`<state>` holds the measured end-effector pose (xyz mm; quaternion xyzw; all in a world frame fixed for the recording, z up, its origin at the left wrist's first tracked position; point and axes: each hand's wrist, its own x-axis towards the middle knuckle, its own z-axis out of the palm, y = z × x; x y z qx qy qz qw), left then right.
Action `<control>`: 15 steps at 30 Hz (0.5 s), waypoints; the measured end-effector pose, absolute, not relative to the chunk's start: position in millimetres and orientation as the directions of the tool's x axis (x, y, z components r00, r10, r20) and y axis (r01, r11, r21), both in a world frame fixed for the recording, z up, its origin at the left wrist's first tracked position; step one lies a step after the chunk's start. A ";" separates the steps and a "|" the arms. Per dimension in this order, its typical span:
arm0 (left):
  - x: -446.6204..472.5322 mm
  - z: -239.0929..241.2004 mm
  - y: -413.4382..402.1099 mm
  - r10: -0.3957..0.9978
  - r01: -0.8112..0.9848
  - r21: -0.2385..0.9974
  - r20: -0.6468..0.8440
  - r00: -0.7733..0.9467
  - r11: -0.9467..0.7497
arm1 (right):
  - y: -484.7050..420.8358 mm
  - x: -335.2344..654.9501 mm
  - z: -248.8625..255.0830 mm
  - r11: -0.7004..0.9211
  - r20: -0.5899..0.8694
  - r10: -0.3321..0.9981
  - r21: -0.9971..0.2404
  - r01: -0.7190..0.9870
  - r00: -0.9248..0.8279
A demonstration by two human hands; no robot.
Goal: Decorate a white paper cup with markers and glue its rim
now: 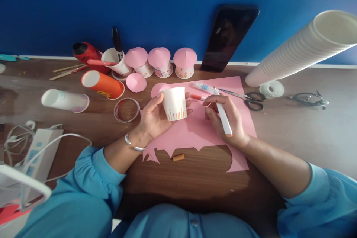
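Note:
My left hand [156, 115] is wrapped round a white paper cup [174, 102], held above a pink paper sheet [200, 130]. Short red, yellow and orange strokes run around the cup's narrow end. My right hand [228, 119] grips a white marker [224, 117] with an orange end, its tip pointing away from me and apart from the cup. An orange-red marker [197, 97] shows between my two hands; I cannot tell whether it is touched. An orange marker cap [178, 157] lies on the table below the cup. A pink paper disc [160, 89] is partly hidden behind the cup.
Three small cups with pink cone roofs [185, 57] stand along the blue wall [167, 0]. Scissors [253, 100] and a glue tube [203, 87] lie on the sheet. A tall cup stack [301, 48] and a phone [230, 37] lean back right. A power strip [41, 156] sits left.

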<state>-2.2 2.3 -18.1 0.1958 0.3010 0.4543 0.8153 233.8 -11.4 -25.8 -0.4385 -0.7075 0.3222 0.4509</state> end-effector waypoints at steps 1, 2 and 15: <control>-1.9 -18.5 2.1 0.865 -0.626 0.598 -0.309 0.396 0.500 | -11.3 233.8 -25.7 0.410 0.358 0.910 -0.851 0.329 -0.209; -1.5 -19.1 1.9 0.869 -0.626 0.604 -0.308 0.388 0.493 | -11.2 233.7 -25.7 0.412 0.359 0.909 -0.850 0.329 -0.209; -1.4 -22.0 2.8 0.862 -0.615 0.608 -0.299 0.409 0.502 | -10.2 233.7 -25.7 0.413 0.365 0.910 -0.849 0.330 -0.198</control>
